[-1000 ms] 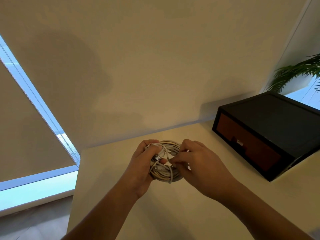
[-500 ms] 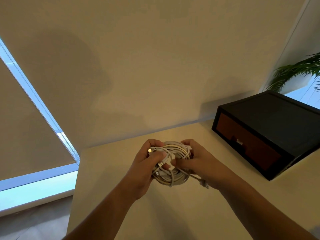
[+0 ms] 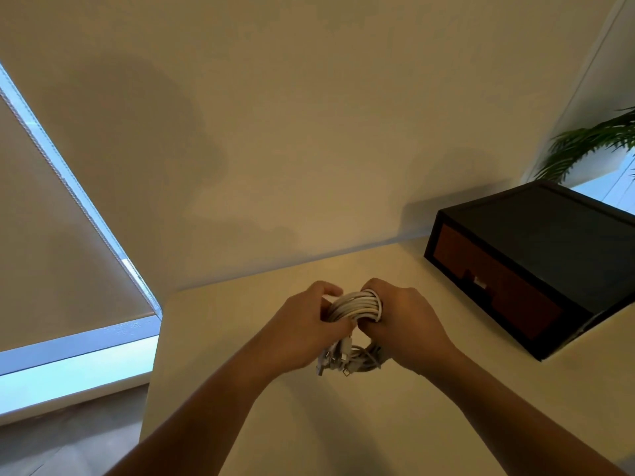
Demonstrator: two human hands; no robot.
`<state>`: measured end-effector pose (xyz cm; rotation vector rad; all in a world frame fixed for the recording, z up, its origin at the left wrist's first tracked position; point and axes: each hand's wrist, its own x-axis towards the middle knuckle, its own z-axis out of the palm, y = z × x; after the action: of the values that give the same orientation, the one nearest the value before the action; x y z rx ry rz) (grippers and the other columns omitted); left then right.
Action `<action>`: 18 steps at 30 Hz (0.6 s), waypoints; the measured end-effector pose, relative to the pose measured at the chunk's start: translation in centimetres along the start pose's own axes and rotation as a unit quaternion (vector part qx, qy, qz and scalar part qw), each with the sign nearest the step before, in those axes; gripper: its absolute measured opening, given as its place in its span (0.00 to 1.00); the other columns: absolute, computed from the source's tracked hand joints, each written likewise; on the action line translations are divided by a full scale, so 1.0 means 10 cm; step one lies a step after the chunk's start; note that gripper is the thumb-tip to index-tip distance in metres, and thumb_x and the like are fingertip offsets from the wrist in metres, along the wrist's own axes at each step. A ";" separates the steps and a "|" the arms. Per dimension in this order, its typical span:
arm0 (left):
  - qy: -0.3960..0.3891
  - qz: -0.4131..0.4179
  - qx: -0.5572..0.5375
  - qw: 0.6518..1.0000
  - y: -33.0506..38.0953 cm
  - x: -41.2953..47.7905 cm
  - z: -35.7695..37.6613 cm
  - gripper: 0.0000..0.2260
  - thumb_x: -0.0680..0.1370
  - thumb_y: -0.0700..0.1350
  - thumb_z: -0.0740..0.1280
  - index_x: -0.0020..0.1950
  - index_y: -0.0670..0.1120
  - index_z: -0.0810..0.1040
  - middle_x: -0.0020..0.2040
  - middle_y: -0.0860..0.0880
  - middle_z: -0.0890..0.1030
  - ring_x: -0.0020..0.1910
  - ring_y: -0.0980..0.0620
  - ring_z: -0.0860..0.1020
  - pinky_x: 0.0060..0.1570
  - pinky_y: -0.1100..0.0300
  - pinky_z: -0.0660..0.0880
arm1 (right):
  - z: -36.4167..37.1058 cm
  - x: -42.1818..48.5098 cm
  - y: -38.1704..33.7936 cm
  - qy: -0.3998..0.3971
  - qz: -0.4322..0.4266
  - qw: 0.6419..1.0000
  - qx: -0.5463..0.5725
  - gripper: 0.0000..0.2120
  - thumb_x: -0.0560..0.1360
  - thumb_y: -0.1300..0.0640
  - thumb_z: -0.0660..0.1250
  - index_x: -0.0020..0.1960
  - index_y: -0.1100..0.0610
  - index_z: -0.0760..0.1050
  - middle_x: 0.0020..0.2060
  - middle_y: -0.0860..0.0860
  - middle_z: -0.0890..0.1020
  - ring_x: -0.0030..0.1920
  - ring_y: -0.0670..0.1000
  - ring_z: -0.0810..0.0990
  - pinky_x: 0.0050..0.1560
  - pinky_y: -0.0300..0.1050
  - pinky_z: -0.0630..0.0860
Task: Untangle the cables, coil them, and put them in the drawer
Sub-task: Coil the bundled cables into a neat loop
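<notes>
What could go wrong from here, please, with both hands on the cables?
The plug ends dangle loose under the cable bundle, so they may snag or re-tangle. The drawer looks shut while the left hand and right hand both grip the bundle; freeing one to open it could let the coil spring apart.

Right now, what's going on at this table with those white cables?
A person holds a coiled bundle of white cables over the pale table with both hands: the left hand grips its left side, the right hand its right side. Loose plug ends hang below the bundle. To the right, a black drawer box stands with its brown drawer shut, so the cables are not yet put away.
</notes>
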<state>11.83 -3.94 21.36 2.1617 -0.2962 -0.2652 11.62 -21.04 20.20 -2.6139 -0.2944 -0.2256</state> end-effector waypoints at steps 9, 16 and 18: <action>0.018 0.056 0.130 0.990 -0.01 0.03 0.07 0.04 0.74 0.46 0.66 0.45 0.47 0.74 0.38 0.50 0.77 0.34 0.55 0.73 0.30 0.66 0.67 | 0.01 0.01 0.06 -0.084 0.012 0.985 0.148 0.08 0.72 0.58 0.68 0.49 0.52 0.73 0.38 0.49 0.80 0.37 0.49 0.80 0.42 0.53 0.79; -0.043 0.103 0.124 0.986 -0.18 0.01 -0.04 0.06 0.76 0.42 0.64 0.47 0.52 0.70 0.42 0.55 0.73 0.39 0.57 0.72 0.37 0.62 0.68 | -0.17 -0.03 0.13 -0.292 0.144 0.829 0.456 0.13 0.77 0.54 0.62 0.61 0.49 0.72 0.57 0.54 0.79 0.57 0.57 0.79 0.57 0.51 0.77; -0.046 0.121 0.117 0.985 -0.20 0.00 -0.04 0.06 0.77 0.42 0.63 0.48 0.52 0.69 0.43 0.55 0.72 0.41 0.58 0.71 0.38 0.65 0.68 | -0.14 -0.01 0.16 -0.282 0.167 0.816 0.477 0.13 0.80 0.58 0.57 0.62 0.53 0.74 0.57 0.57 0.80 0.57 0.60 0.79 0.57 0.53 0.77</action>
<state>12.14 -2.49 19.96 2.3185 -0.6670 -0.1992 11.81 -23.08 20.66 -1.6063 -0.0856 0.6729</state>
